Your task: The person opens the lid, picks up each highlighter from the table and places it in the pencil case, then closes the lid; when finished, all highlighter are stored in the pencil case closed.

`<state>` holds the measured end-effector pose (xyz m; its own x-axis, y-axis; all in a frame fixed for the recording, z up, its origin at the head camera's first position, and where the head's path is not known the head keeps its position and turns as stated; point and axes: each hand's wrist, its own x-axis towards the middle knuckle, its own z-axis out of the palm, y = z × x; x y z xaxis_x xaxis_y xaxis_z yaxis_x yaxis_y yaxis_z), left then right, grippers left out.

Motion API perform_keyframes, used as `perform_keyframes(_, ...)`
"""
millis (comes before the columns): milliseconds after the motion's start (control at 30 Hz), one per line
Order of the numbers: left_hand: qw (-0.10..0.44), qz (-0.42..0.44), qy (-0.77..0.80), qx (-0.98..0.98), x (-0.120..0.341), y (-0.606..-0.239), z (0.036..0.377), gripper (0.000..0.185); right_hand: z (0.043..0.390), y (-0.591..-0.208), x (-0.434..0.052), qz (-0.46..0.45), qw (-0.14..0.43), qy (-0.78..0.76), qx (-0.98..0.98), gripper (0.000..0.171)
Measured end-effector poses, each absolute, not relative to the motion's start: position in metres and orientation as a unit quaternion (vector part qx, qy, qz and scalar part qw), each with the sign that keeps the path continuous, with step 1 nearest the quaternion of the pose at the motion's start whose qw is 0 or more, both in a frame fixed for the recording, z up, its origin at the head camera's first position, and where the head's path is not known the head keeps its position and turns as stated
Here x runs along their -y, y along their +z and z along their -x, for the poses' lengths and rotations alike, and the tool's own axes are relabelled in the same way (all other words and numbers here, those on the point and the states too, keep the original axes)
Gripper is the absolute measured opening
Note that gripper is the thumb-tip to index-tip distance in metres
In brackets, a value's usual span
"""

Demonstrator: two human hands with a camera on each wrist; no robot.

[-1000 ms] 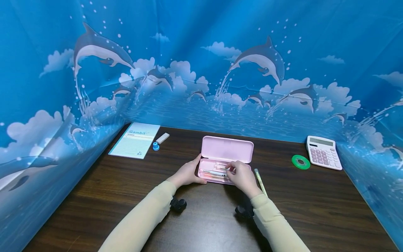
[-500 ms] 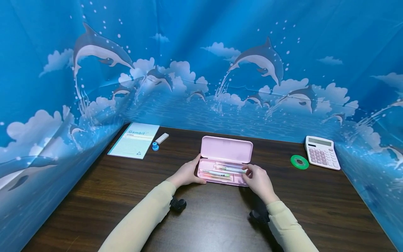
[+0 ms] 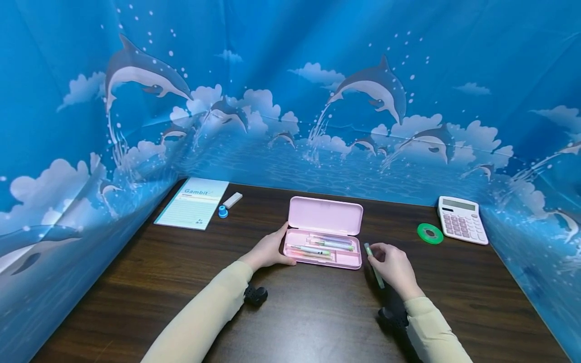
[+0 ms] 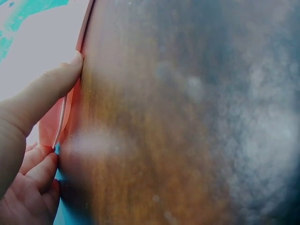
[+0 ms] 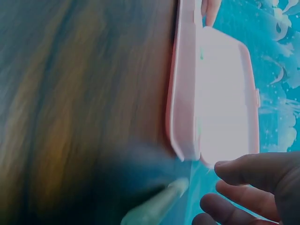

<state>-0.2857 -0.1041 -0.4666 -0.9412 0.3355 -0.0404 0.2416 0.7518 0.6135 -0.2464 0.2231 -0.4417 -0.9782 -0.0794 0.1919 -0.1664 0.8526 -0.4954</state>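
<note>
An opened pink pencil case (image 3: pixel 347 259) lies on the table with its lid tipped back. Several pens (image 3: pixel 333 245) rest inside it, mostly toward its left and back. My left hand (image 3: pixel 268 250) grips the case's left end, thumb at the front and fingers behind; the left wrist view shows the thumb (image 4: pixel 51 86) against the pink edge. Right of the case, a pale green pen (image 3: pixel 379 277) lies on the table. My right hand (image 3: pixel 395 268) is over that pen with thumb and fingers parted. The right wrist view shows the hand apart from the blurred pen (image 5: pixel 154 206).
At the back left are a notepad (image 3: pixel 192 204), a white eraser-like block (image 3: pixel 233 200) and a small blue knob-shaped object (image 3: pixel 223 212). A green tape roll (image 3: pixel 422 233) and a calculator (image 3: pixel 463 222) sit at the right. A dolphin-printed curtain (image 3: pixel 290 101) borders the table.
My right hand has let go of a pen inside the case and moved right, out of the case, to the green pen on the table. The left hand has stayed on the case.
</note>
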Motion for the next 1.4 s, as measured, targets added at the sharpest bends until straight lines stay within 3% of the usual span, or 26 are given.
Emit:
perform_keyframes(667,0.074,-0.15,0.319,-0.933,0.106,-0.467,0.286,0.117,0.245,-0.447,-0.234,0.006,-0.015,0.26,0.966,0.023)
perform_keyframes(1033,0.073,-0.151,0.319,-0.933,0.104,-0.464,0.285,0.116,0.243,-0.45,-0.237,0.008,-0.018,0.273,0.962,0.012)
perform_keyframes(1400,0.078,-0.149,0.314,-0.934,0.103,-0.464,0.284,0.116,0.24,-0.449,-0.242,-0.004,0.039,0.272,0.962,0.008)
